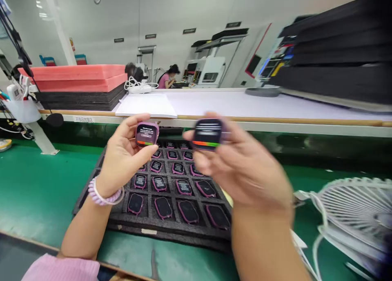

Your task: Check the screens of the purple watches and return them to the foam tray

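My left hand (122,158) pinches a small pink-cased watch body (147,134) with a lit screen showing white text and a coloured bar. Raised beside it, my right hand (241,167) grips a second watch body (208,134), blurred by motion, its screen also lit. Both are held above a black foam tray (101,199) on the green table. The tray's pockets hold several more pink watch bodies, some with lit screens (159,183) and some dark (163,207).
A white fan (352,211) lies at the right with white cables. A raised shelf (275,109) crosses behind, bearing pink and black foam stacks (76,85) and black foam at right (337,56). Other people sit far back (168,78).
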`<state>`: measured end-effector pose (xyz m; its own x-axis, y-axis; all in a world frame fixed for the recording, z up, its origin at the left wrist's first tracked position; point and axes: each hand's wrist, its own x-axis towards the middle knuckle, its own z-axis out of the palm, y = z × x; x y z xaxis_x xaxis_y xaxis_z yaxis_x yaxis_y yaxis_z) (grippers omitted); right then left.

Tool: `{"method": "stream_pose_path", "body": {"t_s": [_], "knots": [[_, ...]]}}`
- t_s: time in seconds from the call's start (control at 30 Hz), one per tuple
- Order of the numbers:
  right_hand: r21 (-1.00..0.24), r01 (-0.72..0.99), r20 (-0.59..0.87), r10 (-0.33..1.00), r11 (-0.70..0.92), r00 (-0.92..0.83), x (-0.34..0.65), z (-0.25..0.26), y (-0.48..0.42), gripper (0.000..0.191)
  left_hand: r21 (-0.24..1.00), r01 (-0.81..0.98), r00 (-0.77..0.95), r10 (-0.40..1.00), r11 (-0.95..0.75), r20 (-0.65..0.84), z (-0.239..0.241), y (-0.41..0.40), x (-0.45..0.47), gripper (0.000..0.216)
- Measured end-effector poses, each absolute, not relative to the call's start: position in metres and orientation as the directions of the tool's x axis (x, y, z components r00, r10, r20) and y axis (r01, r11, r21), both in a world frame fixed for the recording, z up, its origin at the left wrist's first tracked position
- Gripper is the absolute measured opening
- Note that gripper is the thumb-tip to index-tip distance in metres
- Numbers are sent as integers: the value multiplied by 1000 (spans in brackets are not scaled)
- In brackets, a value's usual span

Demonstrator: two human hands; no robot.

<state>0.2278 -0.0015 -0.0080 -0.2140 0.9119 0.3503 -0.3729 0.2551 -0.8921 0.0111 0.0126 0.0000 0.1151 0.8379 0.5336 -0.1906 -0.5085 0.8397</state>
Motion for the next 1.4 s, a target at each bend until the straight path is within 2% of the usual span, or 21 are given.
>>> {"method": "stream_pose_path", "body": {"t_s": [0.07,0.27,0.47,0.63,1.0,1.4], "knots": [[-867,-439,356,910,237,-211,222,-10,7,59,845,-174,142,836,-506,530,-6,28,22,57],[-856,-504,271,929,113,-251,211,-24,32,61,897,-231,226,876,-376,426,-19,46,28,62],[-864,-474,305,927,171,-220,211,-24,30,55,888,-212,226,864,-408,450,-18,46,27,53],[-860,-466,328,924,207,-195,211,-23,31,56,892,-229,257,859,-391,443,-19,45,30,60],[-855,-457,345,927,246,-145,210,-25,35,52,910,-250,269,879,-331,394,-17,41,33,53],[-844,-474,334,937,251,-99,203,-29,40,53,919,-283,253,903,-274,347,-18,49,31,60]]}}
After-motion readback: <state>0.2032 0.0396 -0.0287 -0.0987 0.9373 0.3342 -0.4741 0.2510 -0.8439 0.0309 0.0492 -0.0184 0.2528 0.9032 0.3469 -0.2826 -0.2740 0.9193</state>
